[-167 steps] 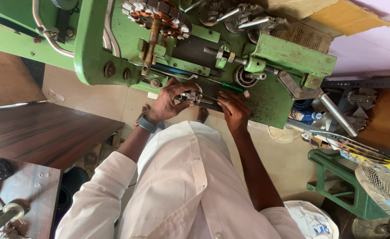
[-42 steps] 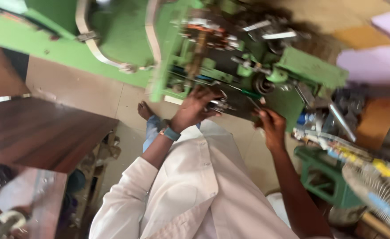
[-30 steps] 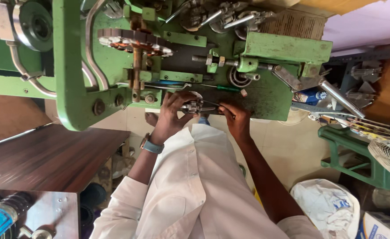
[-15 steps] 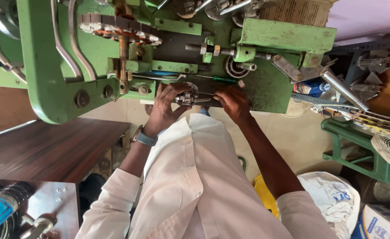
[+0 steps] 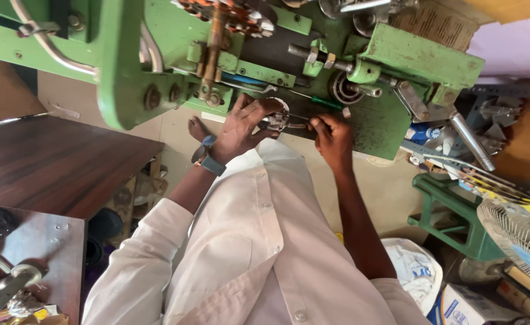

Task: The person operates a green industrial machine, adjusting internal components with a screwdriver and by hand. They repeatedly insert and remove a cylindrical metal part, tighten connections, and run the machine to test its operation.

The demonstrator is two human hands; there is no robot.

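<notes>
Two hands are being worked close together at the front of a green machine (image 5: 421,57), w/ a small metal part (image 5: 280,122) between them. The left hand (image 5: 241,126) is being laid flat over the part, fingers (image 5: 259,108) spread and curled round its near side; the right hand (image 5: 332,135) is being closed on a thin tool w/ a green handle (image 5: 325,103), tip aimed at the part.

Risks, as judged: the tool tip could be slipped off the part and driven into the left fingers, since they are being kept right beside it. The part could be dropped to the floor (image 5: 391,186) if grip is loosened, as nothing is seen under it. A sleeve (image 5: 138,271) or the wrist watch (image 5: 208,159) could be caught on the shafts and levers just above, esp. if the machine is being powered; that cannot be told.

The part is looking small, silvery, partly round, mostly hidden by the left hand; exact shape cannot be made out. It is being held against the machine's dark front panel, below the brown gear stack (image 5: 229,12), well apart from the wooden table (image 5: 54,162) at left.
</notes>
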